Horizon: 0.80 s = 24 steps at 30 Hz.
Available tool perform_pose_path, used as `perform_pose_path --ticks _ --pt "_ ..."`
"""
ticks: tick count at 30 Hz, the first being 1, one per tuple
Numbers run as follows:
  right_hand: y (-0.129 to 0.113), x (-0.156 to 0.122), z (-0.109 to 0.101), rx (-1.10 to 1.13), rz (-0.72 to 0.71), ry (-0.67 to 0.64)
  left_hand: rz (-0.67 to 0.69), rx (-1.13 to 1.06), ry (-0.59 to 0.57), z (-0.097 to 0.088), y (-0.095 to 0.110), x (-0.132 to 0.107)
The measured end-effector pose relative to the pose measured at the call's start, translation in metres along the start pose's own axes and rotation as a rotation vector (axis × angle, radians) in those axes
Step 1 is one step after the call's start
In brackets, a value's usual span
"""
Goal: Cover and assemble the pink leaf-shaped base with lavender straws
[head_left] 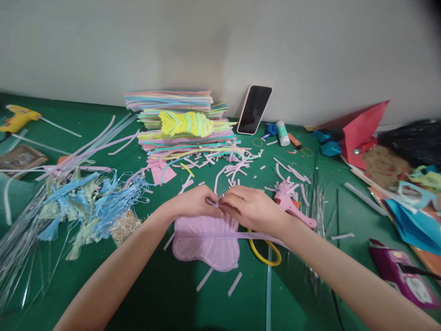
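A lilac shape made of pipe cleaners laid side by side (pixel 206 248) lies on the green table in front of me, with a long lilac pipe cleaner (pixel 253 235) running across it to the right. At its far edge, my left hand (pixel 196 202) presses its fingers down, closed on the lilac pipe cleaner work. Close against it, my right hand (pixel 246 204) pinches at the same edge. The fingertips meet there and cover what lies between them. Yellow-handled scissors (pixel 265 250) rest partly under my right forearm.
Bundles of coloured pipe cleaners (pixel 168 101) and a phone (pixel 255 109) stand by the wall. Cut lilac pieces litter the green table (pixel 144 285). Blue tassels (pixel 93 197) and a yellow glue gun (pixel 20 117) lie left; a pink tool (pixel 292 207) and purple pouch (pixel 401 276) lie right.
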State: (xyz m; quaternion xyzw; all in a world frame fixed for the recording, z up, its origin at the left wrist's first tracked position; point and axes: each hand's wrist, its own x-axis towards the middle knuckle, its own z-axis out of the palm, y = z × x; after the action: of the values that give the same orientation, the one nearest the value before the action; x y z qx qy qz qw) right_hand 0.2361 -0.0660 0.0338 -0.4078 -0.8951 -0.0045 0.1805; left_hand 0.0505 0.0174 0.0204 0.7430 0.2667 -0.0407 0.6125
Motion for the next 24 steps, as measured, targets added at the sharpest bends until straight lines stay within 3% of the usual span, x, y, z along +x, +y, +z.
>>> perform_pose_path --ticks 10,18,24 --pt "-0.001 0.003 -0.004 -0.004 0.01 -0.069 0.001 -0.019 0.007 -0.001 -0.007 0.002" --pt "0.007 -0.009 0.0 0.254 0.166 -0.05 -0.019 -0.08 -0.044 -0.003 -0.002 -0.001" --pt "0.005 -0.011 0.004 0.227 0.18 -0.038 -0.008 -0.03 -0.043 -0.005 -0.003 -0.002"
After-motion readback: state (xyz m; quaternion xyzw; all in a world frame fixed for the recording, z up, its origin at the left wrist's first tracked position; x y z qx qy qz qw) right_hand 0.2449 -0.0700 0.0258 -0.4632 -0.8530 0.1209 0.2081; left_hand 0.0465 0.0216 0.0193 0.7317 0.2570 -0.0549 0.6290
